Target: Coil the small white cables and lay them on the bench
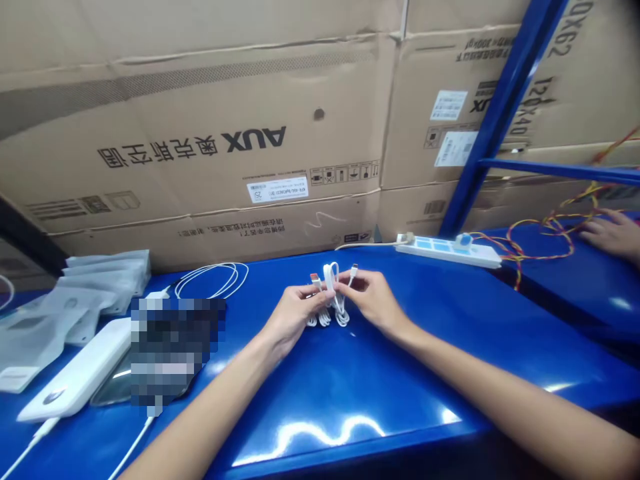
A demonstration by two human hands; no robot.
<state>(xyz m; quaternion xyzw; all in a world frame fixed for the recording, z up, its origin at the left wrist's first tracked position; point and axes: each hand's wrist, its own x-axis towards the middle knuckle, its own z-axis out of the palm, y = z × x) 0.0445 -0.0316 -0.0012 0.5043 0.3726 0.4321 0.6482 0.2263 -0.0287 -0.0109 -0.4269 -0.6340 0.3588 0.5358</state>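
Observation:
Just above the blue tabletop [390, 393], a coiled white USB cable [330, 280] is held between both hands. My left hand [297, 310] pinches the bundle from the left, close to a plug with an orange-red inside. On the other side my right hand [373, 300] grips it between thumb and fingers, beside a small white connector that points up. Loops of the cable hang below the fingertips. Some of the fingers are hidden behind the bundle.
On the left lie a white power bank [80, 373], a phone [113, 380] and several translucent pouches [100, 280]. A white power strip [450, 251] lies at the back right near red-yellow wires [545, 250]. Another person's hand [613, 233] rests at far right. Cardboard boxes [210, 100] wall the back.

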